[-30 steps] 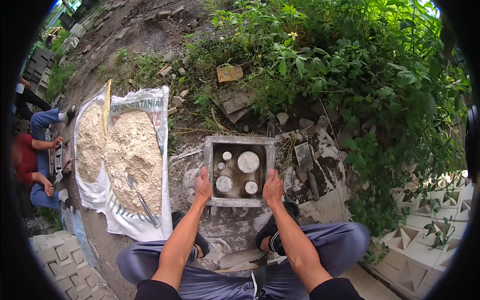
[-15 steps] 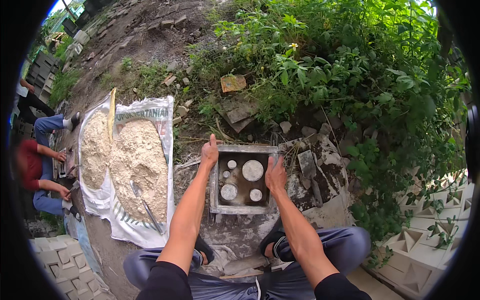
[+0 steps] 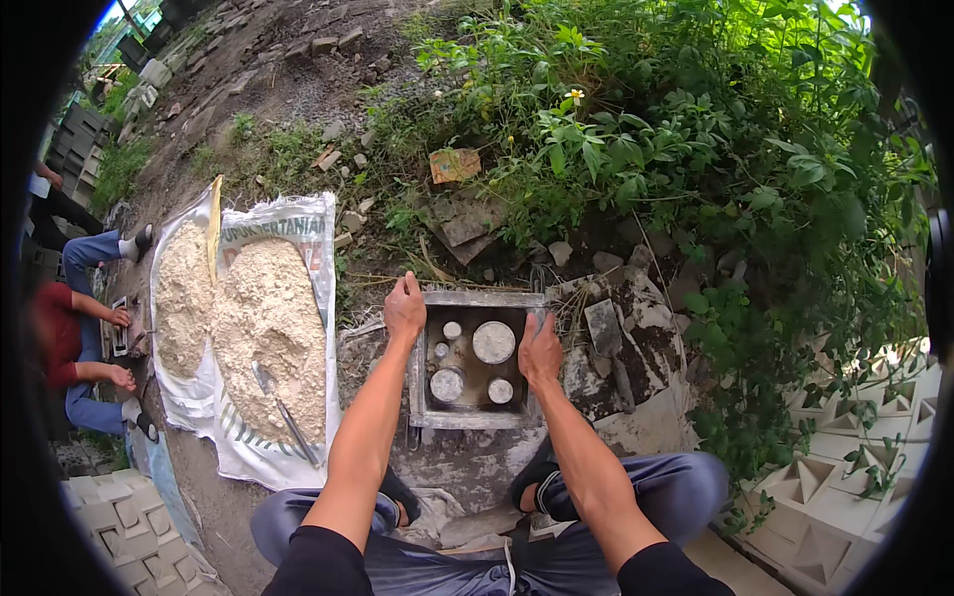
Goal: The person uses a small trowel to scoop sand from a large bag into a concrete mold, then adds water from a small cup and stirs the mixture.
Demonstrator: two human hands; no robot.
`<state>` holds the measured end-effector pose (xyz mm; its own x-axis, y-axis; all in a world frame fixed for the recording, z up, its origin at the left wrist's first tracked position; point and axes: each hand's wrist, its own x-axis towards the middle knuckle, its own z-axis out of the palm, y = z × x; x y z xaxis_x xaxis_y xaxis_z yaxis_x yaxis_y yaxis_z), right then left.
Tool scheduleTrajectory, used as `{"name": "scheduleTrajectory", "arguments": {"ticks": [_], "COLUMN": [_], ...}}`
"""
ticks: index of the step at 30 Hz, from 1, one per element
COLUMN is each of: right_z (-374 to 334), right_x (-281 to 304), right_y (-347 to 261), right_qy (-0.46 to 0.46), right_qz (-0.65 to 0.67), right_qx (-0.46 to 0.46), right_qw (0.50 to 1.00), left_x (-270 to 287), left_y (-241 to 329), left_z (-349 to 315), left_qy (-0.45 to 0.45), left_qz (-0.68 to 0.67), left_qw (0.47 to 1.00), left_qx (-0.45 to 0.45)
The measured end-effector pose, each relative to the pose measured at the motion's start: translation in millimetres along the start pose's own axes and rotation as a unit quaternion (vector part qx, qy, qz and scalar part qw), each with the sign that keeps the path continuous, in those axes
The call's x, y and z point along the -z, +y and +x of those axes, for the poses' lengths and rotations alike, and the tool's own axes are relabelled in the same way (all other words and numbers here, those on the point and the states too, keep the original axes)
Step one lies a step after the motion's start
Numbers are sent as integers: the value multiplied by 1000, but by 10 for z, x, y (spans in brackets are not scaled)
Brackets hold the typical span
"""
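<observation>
On the ground between my feet lies a square grey mould frame (image 3: 477,421), with several round discs of different sizes on its floor, the largest disc (image 3: 494,342) toward the upper right. My left hand (image 3: 404,310) grips the frame's left side near the far corner, thumb up. On the opposite side my right hand (image 3: 541,350) holds the frame's right wall; some of its fingers are hidden behind the edge. To the right of that hand rests a trowel (image 3: 602,328) with a dusty blade.
At left, pale sandy powder (image 3: 268,318) is heaped on white sacks (image 3: 323,214), with a long metal tool (image 3: 288,412) lying on it. Farther left a person in a red shirt (image 3: 58,333) sits working. Leafy plants (image 3: 676,129) grow ahead; patterned pale blocks (image 3: 825,497) stand at right.
The view has shifted slightly, so the scene sits a little farther left. Both my hands keep their hold on the mould frame. The other person's lower hand has moved slightly.
</observation>
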<state>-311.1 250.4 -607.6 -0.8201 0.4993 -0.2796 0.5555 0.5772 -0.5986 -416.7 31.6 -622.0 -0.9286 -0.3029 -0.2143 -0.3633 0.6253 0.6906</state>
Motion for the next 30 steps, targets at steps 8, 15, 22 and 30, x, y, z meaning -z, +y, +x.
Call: {"name": "scheduleTrajectory", "arguments": {"ticks": [8, 15, 22, 30], "right_z": [-173, -273, -234, -221], "right_x": [238, 799, 799, 810], "right_y": [504, 1426, 1805, 204], "right_qy": [-105, 6, 2, 195], "right_qz": [45, -212, -261, 81], "right_qx": [135, -76, -136, 255], "right_qw": [984, 974, 956, 944], "left_x": [101, 158, 295, 1240], "left_y": [-702, -703, -476, -918], "left_z": [-616, -1397, -1553, -1247], "left_qy": [-35, 21, 22, 5], "left_qz": [7, 0, 110, 165], "left_qw": [997, 998, 970, 979], "left_qx": [-68, -67, -216, -118]}}
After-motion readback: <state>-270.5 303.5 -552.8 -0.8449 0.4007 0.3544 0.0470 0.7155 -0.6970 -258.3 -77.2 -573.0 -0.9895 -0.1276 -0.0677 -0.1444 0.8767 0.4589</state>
